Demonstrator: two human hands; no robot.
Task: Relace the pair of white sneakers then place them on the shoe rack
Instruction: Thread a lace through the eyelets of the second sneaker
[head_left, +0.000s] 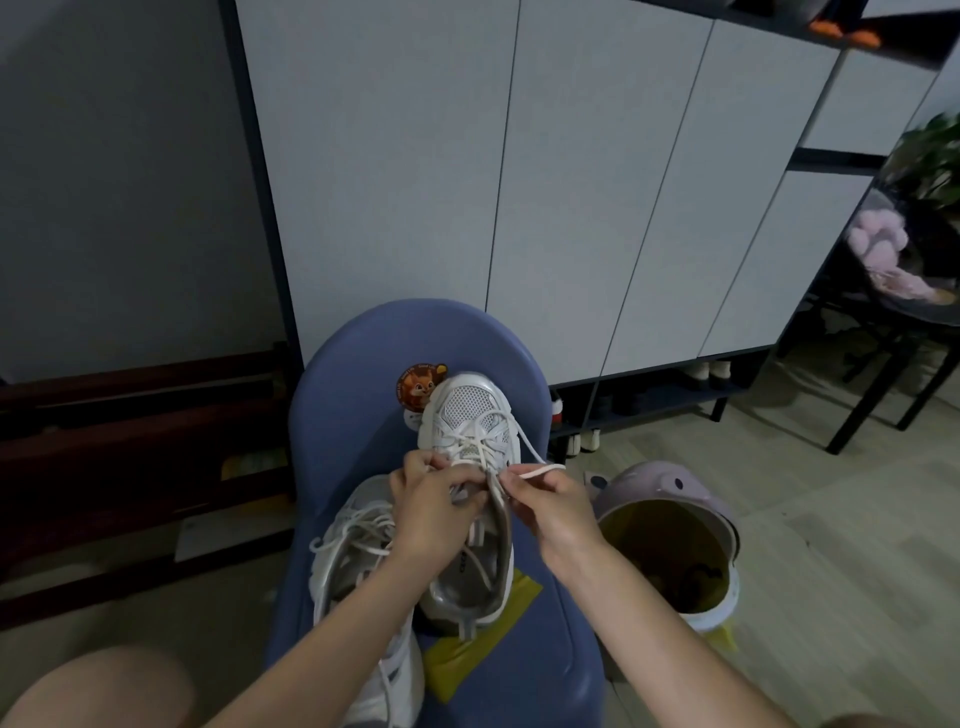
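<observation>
A white sneaker (470, 415) stands toe-away on a blue plastic chair (358, 374), its white lace (524, 447) crossed through the lower eyelets. My left hand (434, 506) grips the sneaker's upper left side at the lacing. My right hand (550, 506) pinches a loose lace end beside the right eyelets. The second white sneaker (348, 561) lies to the left on the same chair, partly under my left forearm, with loose laces. The shoe rack (649, 400) is the low dark shelf under the white cabinet, holding several shoes.
A pink bin (670, 525) with a yellow liner stands on the floor right of the chair. White cabinet doors (571, 182) fill the back. A dark stand with pink slippers (883, 260) is at far right. Dark wooden furniture (130, 441) lines the left. My knee (93, 686) shows at bottom left.
</observation>
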